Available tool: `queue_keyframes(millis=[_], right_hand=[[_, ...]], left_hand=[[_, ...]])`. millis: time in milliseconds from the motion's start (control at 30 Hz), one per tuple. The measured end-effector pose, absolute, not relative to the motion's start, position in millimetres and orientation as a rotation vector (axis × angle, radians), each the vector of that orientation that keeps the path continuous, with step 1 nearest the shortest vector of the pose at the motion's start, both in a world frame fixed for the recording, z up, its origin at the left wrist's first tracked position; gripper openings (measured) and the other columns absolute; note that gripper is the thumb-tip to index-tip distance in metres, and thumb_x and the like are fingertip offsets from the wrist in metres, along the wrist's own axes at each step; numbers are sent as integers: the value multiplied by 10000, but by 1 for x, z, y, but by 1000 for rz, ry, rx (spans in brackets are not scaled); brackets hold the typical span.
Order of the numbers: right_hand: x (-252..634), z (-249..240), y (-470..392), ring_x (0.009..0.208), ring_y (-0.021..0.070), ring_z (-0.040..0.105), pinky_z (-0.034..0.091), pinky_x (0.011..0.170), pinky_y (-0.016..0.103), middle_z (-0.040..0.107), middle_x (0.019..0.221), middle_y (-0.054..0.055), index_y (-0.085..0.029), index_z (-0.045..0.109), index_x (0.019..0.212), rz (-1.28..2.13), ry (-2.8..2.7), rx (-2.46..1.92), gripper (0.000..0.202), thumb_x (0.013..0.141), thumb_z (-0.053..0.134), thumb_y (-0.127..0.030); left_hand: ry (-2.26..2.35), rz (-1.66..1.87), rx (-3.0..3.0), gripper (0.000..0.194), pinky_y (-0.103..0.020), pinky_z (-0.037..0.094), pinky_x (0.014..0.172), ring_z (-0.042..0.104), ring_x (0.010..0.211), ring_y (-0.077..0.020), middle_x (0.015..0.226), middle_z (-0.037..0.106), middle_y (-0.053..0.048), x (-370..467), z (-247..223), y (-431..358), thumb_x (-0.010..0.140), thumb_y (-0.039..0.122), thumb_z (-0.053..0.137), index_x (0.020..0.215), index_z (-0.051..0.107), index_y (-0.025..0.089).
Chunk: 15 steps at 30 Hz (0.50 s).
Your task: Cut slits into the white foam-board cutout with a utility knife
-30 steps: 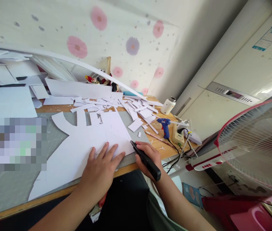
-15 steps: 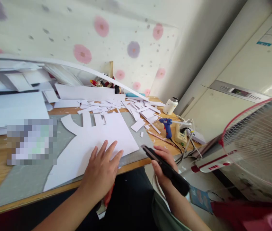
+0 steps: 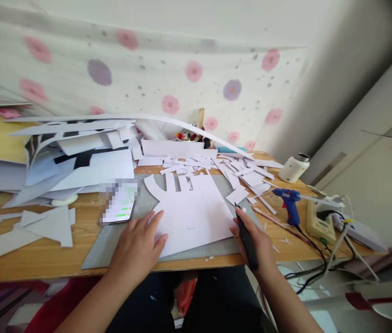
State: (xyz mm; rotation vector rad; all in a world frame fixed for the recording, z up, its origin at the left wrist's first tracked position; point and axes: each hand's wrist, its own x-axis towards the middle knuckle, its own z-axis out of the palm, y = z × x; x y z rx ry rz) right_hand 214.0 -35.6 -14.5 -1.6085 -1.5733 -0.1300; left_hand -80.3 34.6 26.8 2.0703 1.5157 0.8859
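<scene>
A white sheet of board (image 3: 196, 217), its far edge cut into a curved strip and several upright tabs, lies on a grey cutting mat (image 3: 100, 249). My left hand (image 3: 140, 240) rests on the sheet's left side with fingers extended and thumb apart; it hides the lower left part. At the right edge, my right hand (image 3: 260, 243) is wrapped around a black utility knife (image 3: 246, 240). The knife's tip points away from me, beside the sheet's right corner, and my right fingertips are close to that corner; whether they touch it I cannot tell.
A partly blurred phone (image 3: 121, 208) lies left of the sheet. White offcuts (image 3: 196, 164) pile up behind it, and larger boards (image 3: 95, 171) are stacked left. To the right are a blue glue gun (image 3: 289, 203), a white bottle (image 3: 295, 167) and a power strip (image 3: 320, 222) with cables.
The view has swung left. My left hand has slid from the middle of the sheet to its left side. The knife in my right hand has come up to the sheet's right corner.
</scene>
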Motion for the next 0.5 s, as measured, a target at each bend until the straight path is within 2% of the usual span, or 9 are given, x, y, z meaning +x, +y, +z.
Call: queue_keyframes(millis=[33, 100, 167, 233, 300, 400, 500], right_hand=[[214, -14, -36, 887, 252, 739, 589, 730, 339, 745, 1019, 99, -227, 563, 1314, -148, -1614, -1641, 396, 935, 545, -337], [214, -13, -37, 887, 263, 737, 589, 715, 346, 740, 1039, 112, -218, 574, 1298, -197, -1671, -1677, 386, 938, 542, -353], [213, -13, -38, 871, 263, 738, 590, 701, 345, 740, 1031, 119, -204, 572, 1296, -232, -1677, -1680, 389, 940, 537, -358], [213, -14, -38, 837, 254, 739, 591, 684, 336, 745, 993, 118, -189, 571, 1288, -243, -1652, -1665, 386, 940, 532, -351], [212, -15, -38, 817, 246, 739, 592, 684, 331, 747, 964, 111, -186, 575, 1276, -243, -1632, -1652, 371, 940, 528, -336], [212, -14, -38, 826, 242, 737, 592, 705, 334, 746, 962, 104, -194, 578, 1271, -234, -1618, -1648, 362, 936, 529, -321], [212, -12, -38, 839, 241, 733, 594, 718, 338, 742, 975, 109, -193, 577, 1278, -209, -1610, -1655, 369, 932, 533, -312]], left_hand=[[1518, 937, 2003, 520, -587, 246, 1128, 439, 1291, -377, 1342, 587, -140, -79, 27, 35, 746, 337, 597, 1239, 647, 181], [1532, 1038, 1845, 536, -518, 346, 1097, 469, 1280, -327, 1398, 538, -99, -79, 29, 37, 745, 367, 616, 1264, 616, 230], [1529, 1134, 1638, 584, -448, 489, 966, 552, 1204, -298, 1428, 502, -103, -82, 32, 39, 770, 431, 614, 1319, 552, 239], [1509, 1190, 1441, 599, -378, 563, 812, 633, 1091, -273, 1400, 528, -140, -84, 37, 40, 807, 463, 584, 1341, 513, 202], [1448, 1256, 1130, 554, -309, 574, 737, 674, 1009, -237, 1341, 588, -145, -83, 43, 38, 794, 387, 623, 1301, 544, 177], [1314, 1265, 648, 539, -212, 546, 584, 709, 820, -179, 1201, 690, -94, -78, 54, 32, 691, 217, 714, 1222, 624, 208], [1205, 1077, 568, 656, -219, 507, 431, 717, 704, -227, 1048, 749, -85, -74, 64, 22, 572, 214, 802, 1211, 653, 216]])
